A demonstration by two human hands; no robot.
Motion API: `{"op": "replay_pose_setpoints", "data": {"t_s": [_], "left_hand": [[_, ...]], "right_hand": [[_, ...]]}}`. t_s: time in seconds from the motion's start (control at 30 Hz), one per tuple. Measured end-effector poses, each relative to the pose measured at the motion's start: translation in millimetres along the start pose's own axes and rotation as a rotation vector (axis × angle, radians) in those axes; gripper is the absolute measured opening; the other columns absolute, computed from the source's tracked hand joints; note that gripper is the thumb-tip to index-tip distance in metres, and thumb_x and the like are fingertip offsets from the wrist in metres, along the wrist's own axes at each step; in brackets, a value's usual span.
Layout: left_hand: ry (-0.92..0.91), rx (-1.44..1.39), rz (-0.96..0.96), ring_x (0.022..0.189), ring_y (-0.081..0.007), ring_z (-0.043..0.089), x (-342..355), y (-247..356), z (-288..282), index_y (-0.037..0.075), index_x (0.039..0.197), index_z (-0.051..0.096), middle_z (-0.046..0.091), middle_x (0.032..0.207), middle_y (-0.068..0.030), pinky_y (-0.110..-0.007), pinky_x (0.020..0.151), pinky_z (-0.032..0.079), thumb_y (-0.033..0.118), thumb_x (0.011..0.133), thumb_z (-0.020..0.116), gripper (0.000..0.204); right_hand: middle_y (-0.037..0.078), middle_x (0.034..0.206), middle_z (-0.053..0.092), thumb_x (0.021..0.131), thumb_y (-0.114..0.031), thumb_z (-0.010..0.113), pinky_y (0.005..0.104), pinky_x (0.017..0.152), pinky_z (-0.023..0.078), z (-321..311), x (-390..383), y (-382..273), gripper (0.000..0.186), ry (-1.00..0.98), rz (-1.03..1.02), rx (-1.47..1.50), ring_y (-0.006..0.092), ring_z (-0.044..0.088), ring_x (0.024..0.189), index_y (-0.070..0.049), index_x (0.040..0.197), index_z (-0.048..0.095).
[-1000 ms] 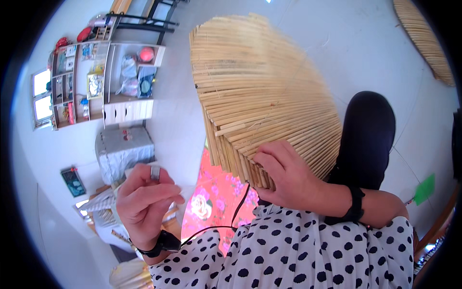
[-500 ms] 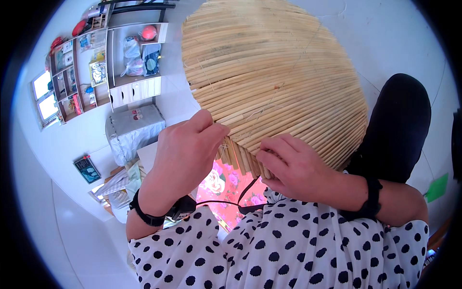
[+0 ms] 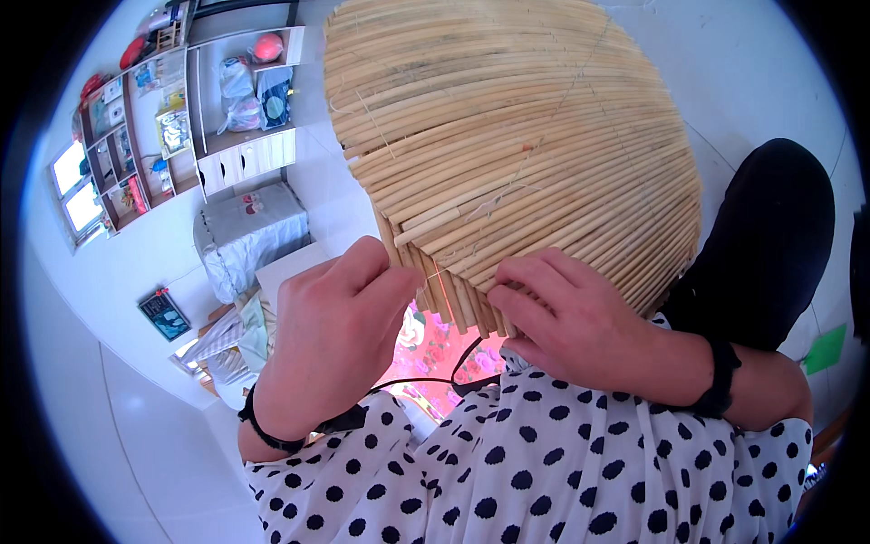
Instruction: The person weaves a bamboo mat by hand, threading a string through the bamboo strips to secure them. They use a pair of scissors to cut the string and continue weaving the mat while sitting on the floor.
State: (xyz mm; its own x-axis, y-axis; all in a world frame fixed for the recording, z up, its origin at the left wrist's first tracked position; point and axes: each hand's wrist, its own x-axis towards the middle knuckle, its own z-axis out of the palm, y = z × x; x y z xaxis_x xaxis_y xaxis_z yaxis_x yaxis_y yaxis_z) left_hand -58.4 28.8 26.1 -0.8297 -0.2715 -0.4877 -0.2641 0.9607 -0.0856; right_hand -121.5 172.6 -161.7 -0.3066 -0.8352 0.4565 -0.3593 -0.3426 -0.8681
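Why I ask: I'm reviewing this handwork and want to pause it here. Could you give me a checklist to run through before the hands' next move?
1. Right hand on the stalk panel: ok, it grips the near edge.
2. Left hand in position: ok, at the panel's lower left corner.
3. Anything pinched in that left grip: cannot tell, the fingertips hide it.
4. Stalk ends between the hands level: not ok, they jut out unevenly.
5. Panel top free of stray bits: not ok, loose strands lie across it.
6. Black cord away from the fingertips: ok, it runs below them.
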Motion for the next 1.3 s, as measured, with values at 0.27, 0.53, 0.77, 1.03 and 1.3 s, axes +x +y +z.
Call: {"op": "replay_pose_setpoints", "data": {"t_s": [0.27,0.53,0.77,1.03,1.3], "left_hand": [[-0.01,-0.042,-0.009,0.057,-0.0246,0.055,-3.2,-2.5,4.1,0.003,0.088,0.067,0.05,0.073,-0.0072,-0.034,0.051,0.042,-0.002,0.077,0.07,0.012],[0.01,-0.099,0.018,0.057,-0.0253,0.055,-7.8,-1.7,9.2,0.006,0.089,0.063,0.048,0.074,-0.0066,-0.037,0.049,0.043,-0.001,0.074,0.07,0.019],[0.039,-0.088,-0.037,0.057,-0.025,0.055,-11.4,-3.3,7.2,0.006,0.088,0.065,0.049,0.074,-0.0066,-0.036,0.049,0.043,-0.001,0.074,0.07,0.017],[0.02,-0.112,-0.053,0.056,-0.0217,0.055,-10.3,5.9,6.7,0.001,0.088,0.068,0.053,0.072,-0.0072,-0.032,0.051,0.042,-0.004,0.079,0.069,0.01],[0.014,-0.116,-0.053,0.058,-0.0247,0.057,-9.9,7.2,12.6,0.001,0.088,0.068,0.054,0.073,-0.0086,-0.033,0.052,0.043,-0.004,0.079,0.069,0.01]], "right_hand": [[0.012,0.105,0.057,0.076,-0.012,0.064,0.034,0.08,0.051,0.3,0.1,0.9,0.026,-0.001,0.011,-0.011,0.0248,0.058,0.094,0.0,0.1,0.06],[0.012,0.104,0.057,0.075,-0.011,0.063,0.0339,0.08,0.052,0.5,0.5,0.1,0.028,0.014,-0.002,-0.005,0.0256,0.058,0.094,0.001,0.1,0.059],[0.013,0.104,0.058,0.074,-0.01,0.063,0.0332,0.082,0.051,-2.7,-0.3,-0.7,0.029,-0.016,0.001,-0.009,0.0258,0.057,0.094,0.002,0.1,0.059],[0.012,0.107,0.057,0.066,-0.009,0.074,0.0374,0.084,0.052,-1.3,-3.2,-2.2,0.042,-0.002,0.012,-0.003,0.0295,0.058,0.097,0.0,0.104,0.06],[0.012,0.116,0.054,0.063,-0.009,0.081,0.0396,0.086,0.051,-14.3,-5.8,-5.9,0.053,-0.005,0.181,0.065,0.0318,0.057,0.103,-0.004,0.111,0.06]]}}
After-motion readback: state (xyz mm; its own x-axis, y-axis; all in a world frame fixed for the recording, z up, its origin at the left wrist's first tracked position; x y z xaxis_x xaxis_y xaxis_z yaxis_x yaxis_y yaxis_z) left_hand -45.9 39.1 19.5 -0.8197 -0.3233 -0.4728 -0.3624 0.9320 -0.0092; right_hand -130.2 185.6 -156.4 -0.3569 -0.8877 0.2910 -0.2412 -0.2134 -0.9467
